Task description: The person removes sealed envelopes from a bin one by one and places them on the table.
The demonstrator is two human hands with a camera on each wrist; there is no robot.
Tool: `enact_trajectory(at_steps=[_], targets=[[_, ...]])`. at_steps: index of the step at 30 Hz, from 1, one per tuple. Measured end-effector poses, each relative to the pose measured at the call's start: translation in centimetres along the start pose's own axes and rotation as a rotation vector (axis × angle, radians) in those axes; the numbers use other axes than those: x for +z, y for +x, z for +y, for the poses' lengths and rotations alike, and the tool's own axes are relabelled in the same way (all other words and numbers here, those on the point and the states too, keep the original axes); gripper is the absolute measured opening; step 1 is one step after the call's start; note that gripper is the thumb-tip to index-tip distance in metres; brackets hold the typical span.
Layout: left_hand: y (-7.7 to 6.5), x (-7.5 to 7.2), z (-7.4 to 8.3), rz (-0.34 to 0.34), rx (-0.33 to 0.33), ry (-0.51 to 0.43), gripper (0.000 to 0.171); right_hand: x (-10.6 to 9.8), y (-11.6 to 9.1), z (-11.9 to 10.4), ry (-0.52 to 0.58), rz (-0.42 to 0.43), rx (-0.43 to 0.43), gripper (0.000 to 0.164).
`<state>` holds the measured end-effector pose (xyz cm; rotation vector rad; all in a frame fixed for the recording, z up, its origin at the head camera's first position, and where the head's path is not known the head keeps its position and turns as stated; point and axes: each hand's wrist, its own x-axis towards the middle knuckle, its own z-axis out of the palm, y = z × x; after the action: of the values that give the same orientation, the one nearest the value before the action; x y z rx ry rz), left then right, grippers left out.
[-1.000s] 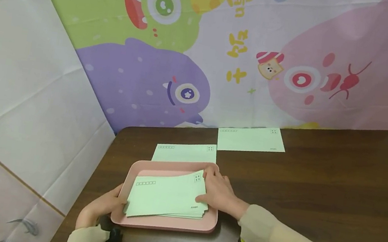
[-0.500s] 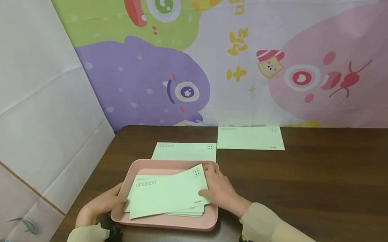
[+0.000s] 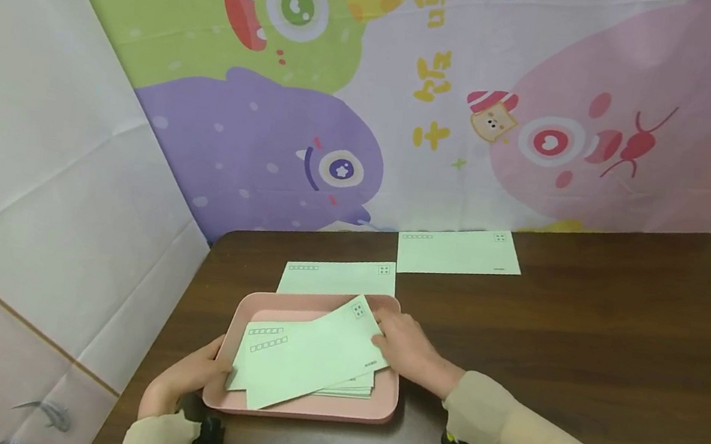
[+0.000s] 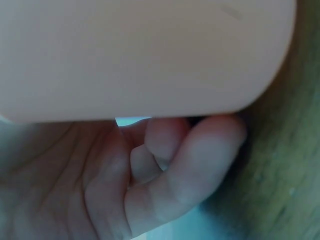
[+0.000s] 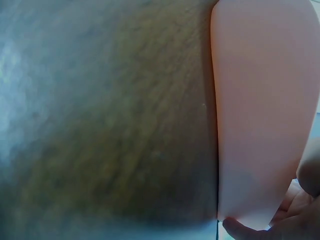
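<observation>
A pink tray [image 3: 329, 409] holds a small stack of pale green envelopes [image 3: 342, 388]. My left hand [image 3: 187, 374] grips the tray's left side, thumb over the rim; in the left wrist view its fingers [image 4: 200, 155] curl against the tray's outer wall [image 4: 140, 65]. With my right hand [image 3: 411, 350] I pinch the right edge of the top envelope [image 3: 316, 357], which lies tilted across the stack, its upper right corner reaching the tray's far rim. A fingertip [image 5: 237, 230] of that hand is right at the tray wall [image 5: 265, 115] in the right wrist view.
One envelope [image 3: 337, 280] lies behind the tray, partly hidden by it. Another envelope [image 3: 460, 253] lies at the back edge of the dark wooden table [image 3: 585, 338], against the cartoon-printed cloth [image 3: 429, 187]. A white panel [image 3: 51, 156] stands along the left.
The top envelope has turned counterclockwise and slid slightly right in my right hand, uncovering more of the envelope below. My left hand stays on the tray.
</observation>
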<state>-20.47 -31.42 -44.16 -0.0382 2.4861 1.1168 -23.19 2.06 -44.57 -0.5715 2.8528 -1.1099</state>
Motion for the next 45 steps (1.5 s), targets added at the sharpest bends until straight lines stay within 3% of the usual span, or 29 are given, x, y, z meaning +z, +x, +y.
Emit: enact_trajectory(at_steps=[11,17,20,23,31,38,45], targets=[[0.0,-0.1,0.1,0.005,0.011,-0.011,0.061,-0.3,-0.2,-0.1,-0.032,0.056,-0.010,0.007],[0.0,-0.2,-0.1,0.021,0.014,0.036,0.053,-0.6,-0.5,-0.1,-0.137,0.155,-0.110,0.021],[0.1,-0.3,-0.3,0.022,0.012,0.042,0.054,-0.7,-0.8,-0.2,-0.144,0.204,-0.157,0.017],[0.1,-0.3,-0.4,0.024,0.022,0.039,0.057,-0.8,-1.1,-0.3,-0.079,0.202,-0.154,0.009],[0.2,-0.2,-0.5,0.025,0.032,0.051,0.061,-1.0,-2.0,-0.5,0.179,0.168,-0.075,0.021],[0.2,-0.2,-0.4,0.019,0.005,0.020,0.065,-1.3,-2.2,-0.5,0.248,0.187,-0.047,0.020],[0.1,-0.1,-0.3,0.027,0.009,0.016,0.064,-1.3,-2.3,0.2,0.365,0.195,0.075,0.016]])
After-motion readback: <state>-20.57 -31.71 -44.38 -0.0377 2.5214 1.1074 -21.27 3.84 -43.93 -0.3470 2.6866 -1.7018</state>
